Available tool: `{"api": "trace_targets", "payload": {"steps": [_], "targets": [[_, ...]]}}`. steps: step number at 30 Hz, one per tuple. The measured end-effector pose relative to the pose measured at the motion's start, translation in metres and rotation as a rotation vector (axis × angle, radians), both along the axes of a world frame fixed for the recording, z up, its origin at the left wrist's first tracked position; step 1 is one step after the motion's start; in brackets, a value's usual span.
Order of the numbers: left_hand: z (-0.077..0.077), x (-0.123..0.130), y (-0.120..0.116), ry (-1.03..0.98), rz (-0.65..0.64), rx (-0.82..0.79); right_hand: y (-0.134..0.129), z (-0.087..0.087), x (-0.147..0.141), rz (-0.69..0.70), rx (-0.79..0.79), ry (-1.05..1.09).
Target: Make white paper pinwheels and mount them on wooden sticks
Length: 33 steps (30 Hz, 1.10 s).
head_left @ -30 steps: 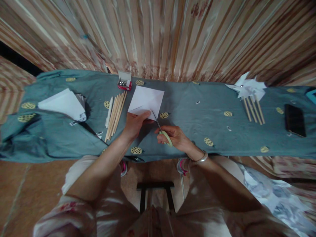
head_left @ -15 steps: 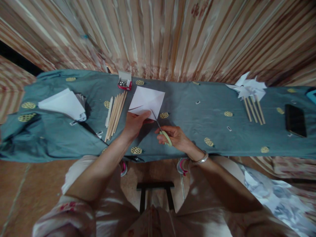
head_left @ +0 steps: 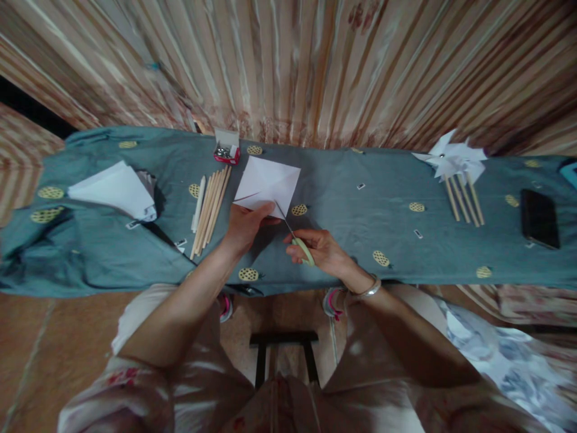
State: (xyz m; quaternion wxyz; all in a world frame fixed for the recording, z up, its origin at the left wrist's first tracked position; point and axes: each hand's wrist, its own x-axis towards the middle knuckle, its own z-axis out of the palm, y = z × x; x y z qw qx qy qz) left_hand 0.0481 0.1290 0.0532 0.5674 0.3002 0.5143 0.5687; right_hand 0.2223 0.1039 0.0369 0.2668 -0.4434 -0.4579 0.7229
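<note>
A square white sheet of paper [head_left: 269,179] is gripped at its near edge by my left hand [head_left: 247,225], thumb on top and fingers underneath. One slit runs into the sheet from its left near corner. My right hand [head_left: 318,249] is closed around the green handles of a pair of scissors [head_left: 303,249]. The scissors' blades point up and left, at the paper's near right part beside my left thumb. Just left of the sheet lie several thin wooden sticks [head_left: 213,207] and a white pencil-like stick [head_left: 198,204].
Behind the sticks stands an open red-and-white box [head_left: 226,154] of small metal pins. A stack of white paper [head_left: 115,189] lies at the left. Finished paper pinwheels [head_left: 455,159] on sticks and a black phone [head_left: 540,218] rest at the right of the green tablecloth [head_left: 342,210].
Both hands, the paper and the scissors look almost the same as before. The whole view has shifted only very slightly.
</note>
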Motion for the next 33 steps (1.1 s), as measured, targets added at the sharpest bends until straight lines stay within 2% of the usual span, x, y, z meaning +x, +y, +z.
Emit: {"api": "trace_targets", "payload": {"steps": [10, 17, 26, 33], "targets": [[-0.0012, 0.0033, -0.0023, 0.012, -0.024, -0.012, 0.0015, 0.0008, 0.002, 0.019, 0.028, -0.032], [0.0004, 0.0033, -0.0017, 0.018, -0.022, -0.013, 0.0009, 0.0049, -0.0002, -0.017, -0.005, -0.024], [-0.0005, 0.0047, -0.0039, 0.015, -0.019, -0.058, 0.0016, 0.0036, -0.001, -0.032, 0.015, -0.018], [0.0009, 0.0048, -0.004, 0.003, -0.033, -0.033, 0.0022, 0.0018, 0.0007, -0.023, 0.002, -0.011]]}}
